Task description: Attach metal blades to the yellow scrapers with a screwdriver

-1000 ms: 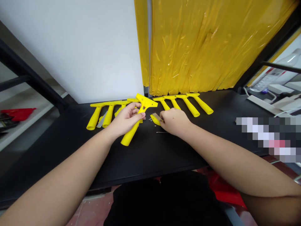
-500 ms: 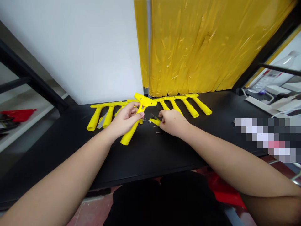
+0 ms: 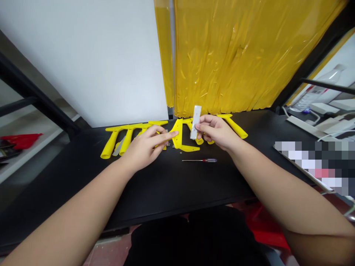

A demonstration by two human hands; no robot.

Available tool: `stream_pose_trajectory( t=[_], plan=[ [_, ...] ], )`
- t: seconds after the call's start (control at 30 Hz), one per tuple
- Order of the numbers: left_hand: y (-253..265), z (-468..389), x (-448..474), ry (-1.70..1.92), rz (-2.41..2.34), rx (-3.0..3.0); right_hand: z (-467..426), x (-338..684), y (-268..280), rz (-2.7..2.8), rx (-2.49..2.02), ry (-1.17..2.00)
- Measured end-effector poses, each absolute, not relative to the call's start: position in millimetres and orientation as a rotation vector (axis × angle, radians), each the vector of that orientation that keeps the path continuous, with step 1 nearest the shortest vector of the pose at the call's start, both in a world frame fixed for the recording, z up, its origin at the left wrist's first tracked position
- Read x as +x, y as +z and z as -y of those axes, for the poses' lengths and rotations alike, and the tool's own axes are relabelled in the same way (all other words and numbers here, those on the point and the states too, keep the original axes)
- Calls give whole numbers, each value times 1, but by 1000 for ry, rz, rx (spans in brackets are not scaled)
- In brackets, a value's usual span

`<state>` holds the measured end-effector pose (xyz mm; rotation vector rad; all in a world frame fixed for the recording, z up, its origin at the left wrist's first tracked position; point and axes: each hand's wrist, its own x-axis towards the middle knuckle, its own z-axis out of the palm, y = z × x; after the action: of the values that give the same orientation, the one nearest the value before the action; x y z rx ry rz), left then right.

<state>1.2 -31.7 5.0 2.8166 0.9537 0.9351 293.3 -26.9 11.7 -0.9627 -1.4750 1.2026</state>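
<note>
My left hand [image 3: 148,146] is closed around a yellow plastic scraper handle [image 3: 177,138]; its flat, wide head with small holes points right, and the grip is hidden by my fingers. Between the thumb and fingers of my right hand [image 3: 215,130] is a flat metal blade [image 3: 196,120], held upright to the right of that head. A loose yellow plate [image 3: 190,148] lies on the black table just below the head. Small screws and nuts [image 3: 173,147] are scattered beside it. Closer to me lies a screwdriver [image 3: 199,160] with a clear handle.
Several more yellow scraper handles [image 3: 110,142] lie in a row along the back of the table [image 3: 166,195], left and right. Another metal blade [image 3: 118,147] is among those on the left. Behind rises a yellow-wrapped panel [image 3: 222,55]. A plastic bottle [image 3: 318,90] and white boxes stand at right.
My right hand has lifted the blade off the table, leaving the yellow plate and screwdriver in plain view. My left hand has turned the scraper handle so its head faces right.
</note>
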Motion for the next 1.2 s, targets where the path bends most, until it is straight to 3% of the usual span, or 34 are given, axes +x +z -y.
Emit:
stream_pose_trajectory(
  t=[0.6,1.2],
  plan=[
    [13,37,0,864,-1013,3024,26,291,5,1552,-858,1000],
    [5,36,10,815,-922,3184,34,279,5,1443,-812,1241]
  ],
)
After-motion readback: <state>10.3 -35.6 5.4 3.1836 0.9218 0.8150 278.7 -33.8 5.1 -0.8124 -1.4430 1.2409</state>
